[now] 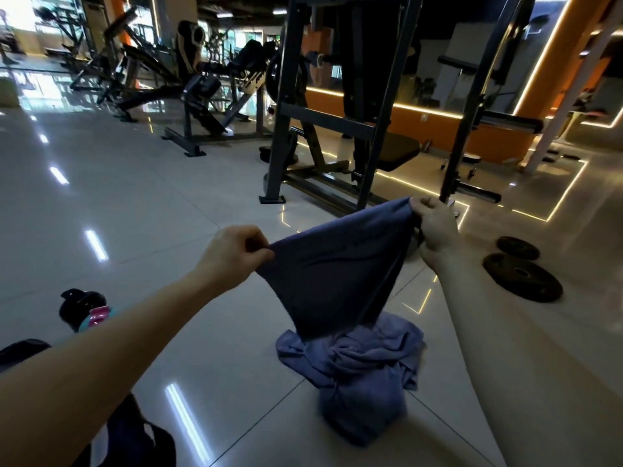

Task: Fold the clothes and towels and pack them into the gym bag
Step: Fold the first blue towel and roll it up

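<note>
2 hands in view, both on 1 blue cloth (337, 274). Left hand (232, 254) pinches one top corner between thumb and curled fingers. Right hand (435, 227) pinches the opposite corner, higher and farther out. The cloth is held taut between them, clear of the floor at the top and narrowing to a point below. Under it is 1 crumpled blue pile (357, 375) on the tiled floor (135, 197). The hanging part touches the pile; can't tell if it's the same piece or a second one. 2 black weight plates (522, 276) lie flat at right, just beside each other. 1 dark bag (141, 439) sits at the bottom-left edge, partly behind the left forearm. 1 black item with pink and teal parts (84, 310) is near it, unidentifiable. 1 dark steel rack (328, 120) stands ahead.
</note>
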### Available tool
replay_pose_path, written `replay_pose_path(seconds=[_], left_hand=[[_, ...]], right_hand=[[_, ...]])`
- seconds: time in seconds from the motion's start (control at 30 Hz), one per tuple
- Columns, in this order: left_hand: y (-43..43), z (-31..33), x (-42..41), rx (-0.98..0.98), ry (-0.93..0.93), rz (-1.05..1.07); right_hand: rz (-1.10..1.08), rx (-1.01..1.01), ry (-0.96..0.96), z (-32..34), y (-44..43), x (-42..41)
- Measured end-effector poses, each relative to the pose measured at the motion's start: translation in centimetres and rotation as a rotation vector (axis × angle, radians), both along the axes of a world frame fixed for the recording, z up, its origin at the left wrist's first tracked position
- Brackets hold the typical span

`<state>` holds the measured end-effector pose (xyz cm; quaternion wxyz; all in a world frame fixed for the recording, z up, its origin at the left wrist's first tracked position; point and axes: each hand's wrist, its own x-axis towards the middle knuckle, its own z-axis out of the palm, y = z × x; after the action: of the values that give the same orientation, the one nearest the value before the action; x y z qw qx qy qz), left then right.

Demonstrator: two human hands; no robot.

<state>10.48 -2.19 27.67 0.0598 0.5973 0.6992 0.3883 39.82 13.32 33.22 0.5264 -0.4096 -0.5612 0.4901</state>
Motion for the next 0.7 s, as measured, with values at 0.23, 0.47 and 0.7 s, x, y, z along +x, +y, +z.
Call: replay_pose_path(seconds=[0.23, 0.47, 0.7], left_hand=[[-1.7, 1.2, -3.7, -0.222, -0.107, 0.147], [-3.1, 0.0, -7.3, -0.283, -0.559, 0.138], [-4.1, 0.0, -8.7, -0.223, -0.738, 0.079]], right_hand=[[0.194, -0.046, -0.255, -2.6, -0.8, -1.6], [0.382, -0.178, -0.128, -3.9, -0.9, -1.5], [0.444, -0.228, 0.024, -4.9, -1.0, -1.4]])
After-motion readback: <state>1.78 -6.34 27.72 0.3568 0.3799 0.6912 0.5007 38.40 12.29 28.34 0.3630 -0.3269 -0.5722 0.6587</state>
